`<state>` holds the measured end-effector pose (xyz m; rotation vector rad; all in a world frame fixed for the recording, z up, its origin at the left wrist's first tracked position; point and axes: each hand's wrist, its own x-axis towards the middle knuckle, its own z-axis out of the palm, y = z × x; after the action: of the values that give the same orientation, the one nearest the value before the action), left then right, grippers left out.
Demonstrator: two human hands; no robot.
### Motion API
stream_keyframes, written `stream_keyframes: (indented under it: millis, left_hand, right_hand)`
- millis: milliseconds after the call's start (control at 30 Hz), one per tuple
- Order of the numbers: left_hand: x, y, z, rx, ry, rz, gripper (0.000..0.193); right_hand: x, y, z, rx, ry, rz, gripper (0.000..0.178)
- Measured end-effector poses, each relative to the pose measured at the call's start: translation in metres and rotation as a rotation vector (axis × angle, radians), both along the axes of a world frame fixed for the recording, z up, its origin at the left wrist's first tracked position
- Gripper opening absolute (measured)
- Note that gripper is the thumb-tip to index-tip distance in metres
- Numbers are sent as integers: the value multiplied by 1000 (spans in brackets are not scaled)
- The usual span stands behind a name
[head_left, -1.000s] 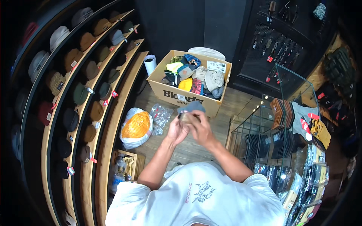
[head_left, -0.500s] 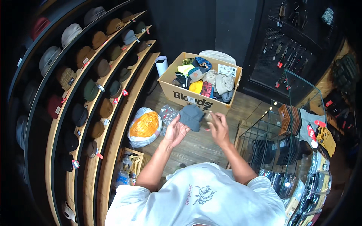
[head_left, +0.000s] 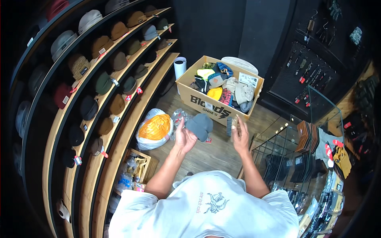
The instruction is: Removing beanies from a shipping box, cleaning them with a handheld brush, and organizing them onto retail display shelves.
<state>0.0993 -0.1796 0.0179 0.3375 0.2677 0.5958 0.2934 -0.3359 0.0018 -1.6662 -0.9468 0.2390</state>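
Note:
A grey cap [head_left: 199, 126] with a small red tag hanging from it is held up in front of me by my left hand [head_left: 185, 138]. The thumb stands up and the palm shows, while part of the fingers is hidden by the cap. To the right, my right hand [head_left: 240, 137] grips a brush [head_left: 230, 126] with a wooden back and dark bristles. Its bristles face the cap, with a gap between the two. Beyond both hands stands an open cardboard box [head_left: 212, 107] full of caps and hats in many colours.
Curved wooden shelves [head_left: 131, 93] on the left carry rows of hats. An orange and white plastic bag [head_left: 154, 129] lies on the floor beside clear wrapping [head_left: 179, 117]. A wooden crate [head_left: 145, 166] sits near my left arm. On the right is a glass display case [head_left: 313, 105].
The brush has moved right, away from the cap, and shows more clearly. The cap has turned a little in my left hand. The whole view has shifted slightly.

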Motion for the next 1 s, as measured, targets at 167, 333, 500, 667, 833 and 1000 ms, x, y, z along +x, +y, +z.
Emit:
stream_keyframes:
  millis: [167,333,500,667,833,1000]
  left_hand:
    - [4,5,-20,281,246,99,49]
    - [3,12,-18,81,41,-5,66]
    - [19,16,-29,104,318,-58,51]
    - [18,10,-31,56,144,-96,48]
    - [16,4,-35,48,7,-152,46]
    - [14,-9,-38,-7,12,-188,44]
  right_hand:
    - [-6,23,-49,-44,256,-86,49]
    - [-4,20,-27,-39,806,96,50]
    - [-2,20,-31,-59,725,172,51]
    - [-3,23,-27,-57,610,52,48]
    - [-45,16,31,51,-284,301,43]
    - [-1,28,-4,-39,-226,-23,44]
